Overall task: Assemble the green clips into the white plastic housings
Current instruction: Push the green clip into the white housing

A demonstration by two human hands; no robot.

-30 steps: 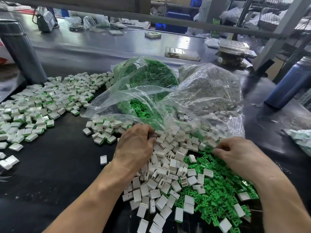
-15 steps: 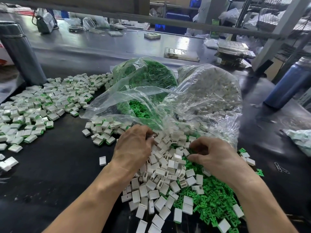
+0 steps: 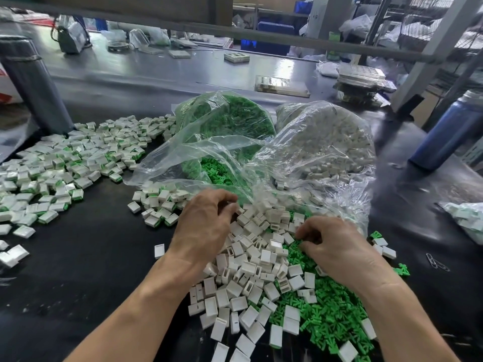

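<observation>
Both hands dig into the loose parts; plenty still to assemble.

White housings (image 3: 251,273) lie heaped at the centre, with loose green clips (image 3: 332,314) spilling toward five o'clock. The left hand (image 3: 206,228) rests on the housing heap, its grip curled, though I cannot tell whether it holds a piece. The right hand (image 3: 337,246) curls its fingers into the clips, seemingly picking one; the pinch itself is hidden. At nine to ten o'clock a wide spread of finished pieces (image 3: 65,168) covers the tabletop (image 3: 86,257). At twelve o'clock two clear bags (image 3: 261,142) remain well filled, so I judge much work remains.
</observation>
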